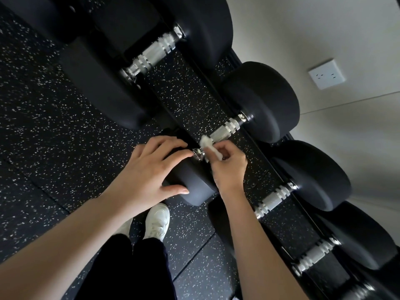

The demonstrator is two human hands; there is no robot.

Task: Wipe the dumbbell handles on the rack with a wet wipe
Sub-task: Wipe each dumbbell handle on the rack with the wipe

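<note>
Several black dumbbells with knurled silver handles lie side by side on a low black rack (255, 146). My right hand (227, 167) pinches a crumpled white wet wipe (208, 146) against the near end of the middle dumbbell's handle (223, 132). My left hand (149, 169) rests flat, fingers spread, on that dumbbell's near black head (192, 180). Bare handles show on the dumbbell above (151, 55) and on the two below (273, 200), (313, 255).
The floor (43, 126) is black rubber with white speckles. My white shoes (157, 221) stand just below the rack's front. A pale wall with a white socket (326, 74) runs behind the rack on the right.
</note>
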